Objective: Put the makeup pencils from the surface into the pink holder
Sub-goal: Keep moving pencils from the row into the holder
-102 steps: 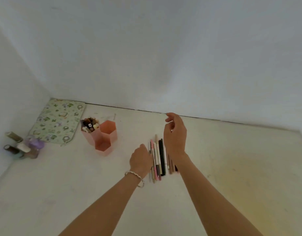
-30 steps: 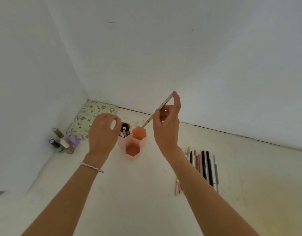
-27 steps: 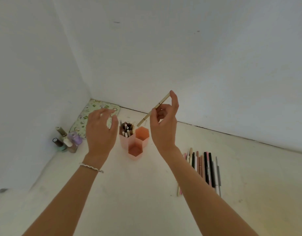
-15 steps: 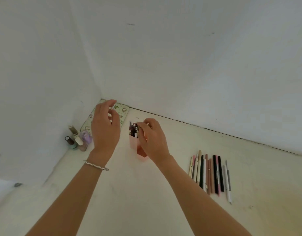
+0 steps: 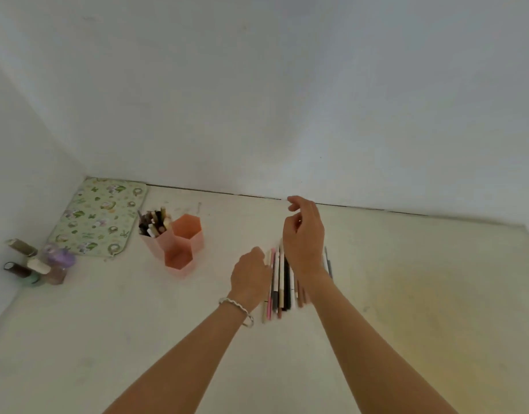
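Head view: makeup pencils lie in a row on bench, right of pink holder. Left hand curled beside them, grip unclear; right hand open above. Light, stiff, roll-prone; pinch mid-shaft.

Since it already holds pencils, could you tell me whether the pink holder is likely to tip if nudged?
The pink holder looks like thin, light plastic, so a nudge probably slides it. Pencils fill only its rear-left cell, so it may lean that way. Its three joined cells give a broad base.
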A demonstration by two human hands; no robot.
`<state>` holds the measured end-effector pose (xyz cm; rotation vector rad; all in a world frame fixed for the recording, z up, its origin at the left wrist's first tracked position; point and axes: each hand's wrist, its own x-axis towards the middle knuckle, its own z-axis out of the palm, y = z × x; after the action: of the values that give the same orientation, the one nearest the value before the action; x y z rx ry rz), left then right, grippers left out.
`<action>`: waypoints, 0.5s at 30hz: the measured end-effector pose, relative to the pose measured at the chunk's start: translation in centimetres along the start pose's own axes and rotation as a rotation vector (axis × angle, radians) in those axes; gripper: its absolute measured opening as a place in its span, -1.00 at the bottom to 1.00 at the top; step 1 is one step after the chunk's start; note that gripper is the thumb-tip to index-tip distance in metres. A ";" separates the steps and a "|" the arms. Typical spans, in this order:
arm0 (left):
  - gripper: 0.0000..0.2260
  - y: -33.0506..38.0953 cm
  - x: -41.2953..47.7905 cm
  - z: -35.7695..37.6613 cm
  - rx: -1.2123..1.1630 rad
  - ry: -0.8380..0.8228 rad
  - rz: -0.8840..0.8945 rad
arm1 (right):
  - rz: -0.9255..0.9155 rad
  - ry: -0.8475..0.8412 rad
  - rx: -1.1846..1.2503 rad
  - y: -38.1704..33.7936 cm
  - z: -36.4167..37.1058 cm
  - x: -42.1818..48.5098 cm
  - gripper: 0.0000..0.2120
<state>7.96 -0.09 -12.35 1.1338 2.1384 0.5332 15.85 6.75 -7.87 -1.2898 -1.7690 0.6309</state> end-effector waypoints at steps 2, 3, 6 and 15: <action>-0.79 0.2 -0.1 1.9 0.074 -0.050 -0.056 | 0.033 0.008 -0.020 1.4 -1.6 -0.4 -0.63; -0.80 0.1 0.0 2.5 0.102 -0.053 -0.073 | 0.047 0.009 -0.027 2.0 -2.2 -0.7 -0.64; -0.80 0.3 0.1 3.8 0.137 -0.022 -0.101 | 0.093 0.021 -0.032 3.9 -3.7 -1.3 -0.64; -0.84 0.3 1.3 3.2 0.005 -0.006 -0.160 | 0.241 0.134 0.071 7.4 -5.7 -1.4 -0.64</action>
<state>9.87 1.38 -14.89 0.9551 2.2035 0.4509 24.65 7.58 -11.17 -1.4734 -1.4828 0.7173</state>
